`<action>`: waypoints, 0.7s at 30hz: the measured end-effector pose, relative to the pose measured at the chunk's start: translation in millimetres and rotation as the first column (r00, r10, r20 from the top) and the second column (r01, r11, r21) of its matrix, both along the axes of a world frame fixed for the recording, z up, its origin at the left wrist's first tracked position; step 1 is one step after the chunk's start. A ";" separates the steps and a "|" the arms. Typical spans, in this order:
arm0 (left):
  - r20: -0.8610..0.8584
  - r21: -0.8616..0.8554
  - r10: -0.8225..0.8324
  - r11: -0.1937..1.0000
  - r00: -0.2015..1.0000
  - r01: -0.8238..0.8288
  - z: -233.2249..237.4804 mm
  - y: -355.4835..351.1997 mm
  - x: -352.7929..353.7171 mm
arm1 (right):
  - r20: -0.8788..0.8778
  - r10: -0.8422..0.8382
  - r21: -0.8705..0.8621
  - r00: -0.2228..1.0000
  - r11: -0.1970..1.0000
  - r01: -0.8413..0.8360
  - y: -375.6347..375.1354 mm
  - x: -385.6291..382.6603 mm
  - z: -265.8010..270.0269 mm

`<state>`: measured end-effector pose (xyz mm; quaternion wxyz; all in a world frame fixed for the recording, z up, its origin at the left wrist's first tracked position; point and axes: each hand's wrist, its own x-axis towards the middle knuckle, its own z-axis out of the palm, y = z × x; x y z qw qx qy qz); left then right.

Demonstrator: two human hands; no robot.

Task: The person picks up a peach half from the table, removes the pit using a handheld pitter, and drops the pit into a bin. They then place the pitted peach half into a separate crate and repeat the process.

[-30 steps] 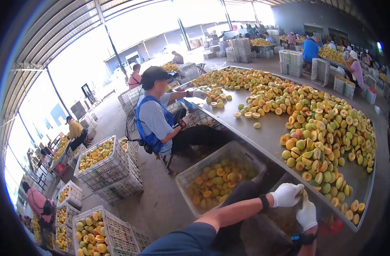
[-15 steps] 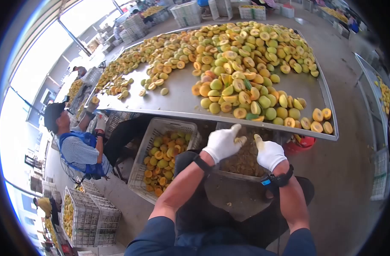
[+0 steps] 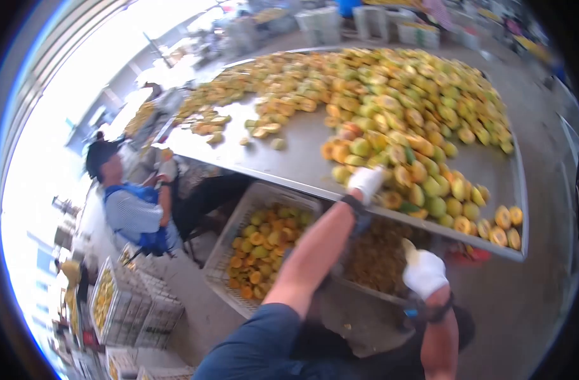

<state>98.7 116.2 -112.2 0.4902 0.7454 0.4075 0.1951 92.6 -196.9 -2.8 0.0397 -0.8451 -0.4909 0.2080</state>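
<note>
Hundreds of fruits (image 3: 418,172), many showing cut orange faces, lie on the metal worktop (image 3: 302,142), heaped deepest toward its far side and spreading down to the near edge. Judged by where they lie, only part of the work looks done: the fruit lying in the white crate (image 3: 223,285) below the worktop seems a far smaller share than the heap above, so plenty appears left — though whether the crate's fruit came from this heap cannot be told. Brown pieces (image 3: 378,259) cover much of the bottom of the bin (image 3: 371,292) beside that crate, perhaps waste from fruit already handled. At the near edge of the pile, the gloved left hand (image 3: 366,182) reaches in among the fruit, but blur and overlap hide whether its grip has closed on one. Over the right side of the bin is the gloved right hand (image 3: 425,272), fingers bent in and one yellowish tip sticking up; I cannot tell whether that grip holds anything. Several cut pieces (image 3: 503,216) lie near the worktop's right corner, just beside the main pile. Another person (image 3: 134,212) sits along the same worktop — well apart from these hands — with stacked crates (image 3: 121,316) nearby on the floor.
</note>
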 end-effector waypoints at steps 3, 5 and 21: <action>0.105 -0.524 0.150 0.848 0.983 -0.073 104.8 -54.1 -27.6 | 0.046 0.044 0.071 0.998 0.996 -0.047 -1.3 3.4 -11.1; 0.110 -0.643 0.247 0.756 0.963 -0.120 85.1 -43.9 -18.4 | 0.032 0.069 0.057 0.997 0.996 -0.071 0.3 5.0 -12.1; 0.378 -0.735 -0.028 0.598 0.925 0.319 115.9 -91.1 -88.8 | 0.099 0.010 0.354 0.995 0.934 -0.045 10.5 7.2 -10.9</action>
